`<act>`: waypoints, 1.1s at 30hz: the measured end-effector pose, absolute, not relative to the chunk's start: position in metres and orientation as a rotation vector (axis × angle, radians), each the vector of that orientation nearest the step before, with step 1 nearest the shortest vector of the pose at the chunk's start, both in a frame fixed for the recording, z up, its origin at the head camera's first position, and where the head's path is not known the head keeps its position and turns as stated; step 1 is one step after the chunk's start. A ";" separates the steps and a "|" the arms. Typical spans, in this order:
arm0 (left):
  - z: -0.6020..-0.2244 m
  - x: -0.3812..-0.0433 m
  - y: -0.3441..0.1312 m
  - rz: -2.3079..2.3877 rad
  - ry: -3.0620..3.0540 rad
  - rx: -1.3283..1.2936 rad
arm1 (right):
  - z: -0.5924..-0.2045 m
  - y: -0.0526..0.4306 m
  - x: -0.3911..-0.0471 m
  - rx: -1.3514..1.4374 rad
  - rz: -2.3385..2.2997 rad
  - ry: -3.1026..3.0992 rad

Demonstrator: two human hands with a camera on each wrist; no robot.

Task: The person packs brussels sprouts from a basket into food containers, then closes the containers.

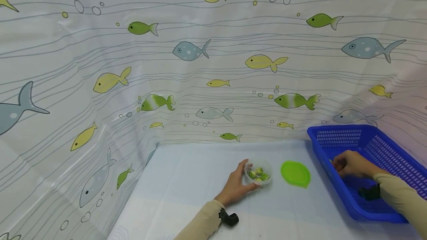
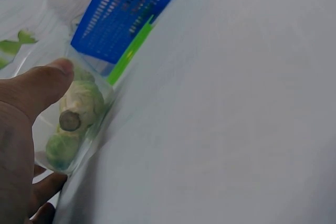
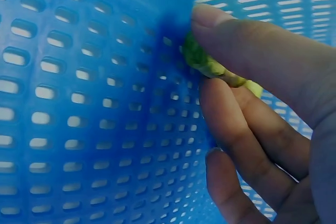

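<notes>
My left hand [image 1: 235,186] holds a small clear plastic container [image 1: 269,177] on the table, thumb on the near side and fingers round the far left. Several Brussels sprouts [image 1: 259,174] lie in it; the left wrist view shows a cut stem end on one sprout [image 2: 79,106] through the wall. Inside the blue basket [image 1: 358,210], my right hand [image 1: 354,164] pinches a green Brussels sprout [image 3: 202,59] between thumb and fingers, close to the basket's side wall. Part of that sprout is hidden behind the thumb.
A bright green lid [image 1: 295,173] lies flat on the white table [image 1: 186,173] between container and basket, its tab toward the near side. Fish-printed sheeting [image 1: 213,95] rises behind and at the left. The basket's raised rim [image 1: 333,184] stands at the right.
</notes>
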State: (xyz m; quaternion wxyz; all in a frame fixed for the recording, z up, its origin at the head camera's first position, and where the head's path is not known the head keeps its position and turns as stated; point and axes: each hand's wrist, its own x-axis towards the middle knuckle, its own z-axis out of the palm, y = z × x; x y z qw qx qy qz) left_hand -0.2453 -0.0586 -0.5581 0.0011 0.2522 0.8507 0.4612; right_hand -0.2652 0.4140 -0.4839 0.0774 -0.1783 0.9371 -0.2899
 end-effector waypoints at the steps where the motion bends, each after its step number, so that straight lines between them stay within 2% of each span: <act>1: -0.558 -0.245 -0.059 1.446 2.671 0.786 | -0.484 0.415 -0.266 -0.532 -0.874 2.800; 16: -0.561 -0.246 -0.059 1.445 2.689 0.802 | -0.473 0.428 -0.258 -0.430 -0.948 2.795; 33: -0.559 -0.245 -0.060 1.435 2.685 0.796 | -0.467 0.427 -0.249 -0.533 -0.870 2.981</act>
